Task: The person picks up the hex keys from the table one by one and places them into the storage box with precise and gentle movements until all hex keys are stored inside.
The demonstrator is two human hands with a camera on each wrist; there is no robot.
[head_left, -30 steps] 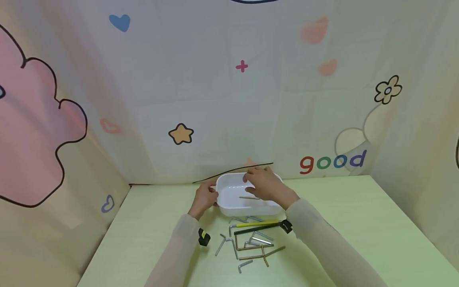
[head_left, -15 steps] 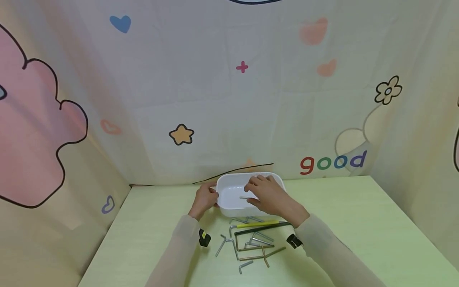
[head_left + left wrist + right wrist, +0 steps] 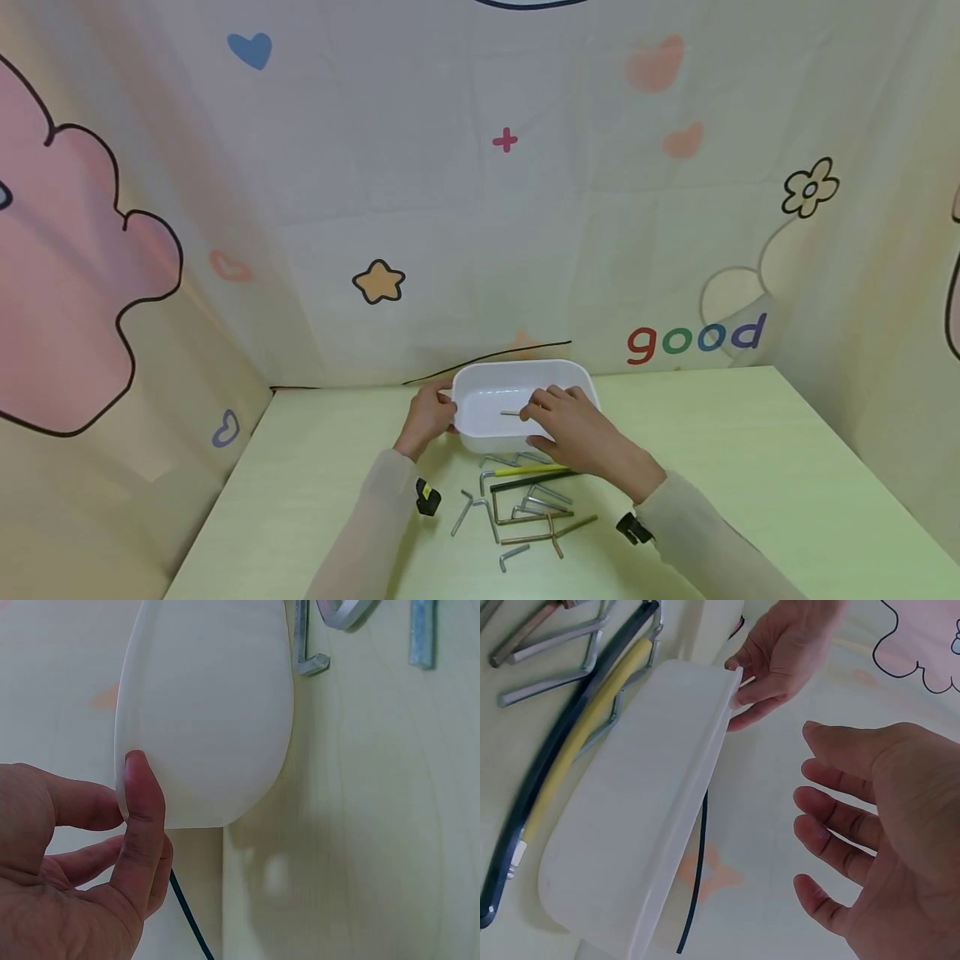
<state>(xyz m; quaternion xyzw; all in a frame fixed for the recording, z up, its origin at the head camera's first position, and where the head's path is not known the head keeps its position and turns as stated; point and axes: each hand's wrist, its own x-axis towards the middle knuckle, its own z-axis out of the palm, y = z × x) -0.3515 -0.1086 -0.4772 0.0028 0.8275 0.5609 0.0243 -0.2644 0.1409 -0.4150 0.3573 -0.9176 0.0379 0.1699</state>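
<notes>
Low in the middle of the head view, a white plastic tub (image 3: 489, 445) with rounded corners stands on the pale green worktop (image 3: 720, 467). A thin metal rod (image 3: 508, 413) lies inside it; the rod's right end is hidden behind the fingers of the right hand (image 3: 576, 427), so its full shape cannot be made out. That hand also covers the tub's near right corner, and both wrist views show only outer walls, cut off at the frame edge.

Just below the tub lie a yellow-sleeved L-shaped hex key (image 3: 528, 471) and a black L-shaped hex key (image 3: 528, 481), their right ends covered in the head view. Silver and bronze-coloured metal hex keys overlap further down, toward the bottom centre.

The tub's far side sits close to the printed cloth backdrop (image 3: 450, 192); the worktop stretches away to the lower left and lower right of the frame.

At the tub's left end, the left hand (image 3: 426, 418) keeps a pinching grip on the rim, fingers on either side of it. The right grip is loose, thumb and bent fingers apart, with a gap to the rim in the right wrist view.
</notes>
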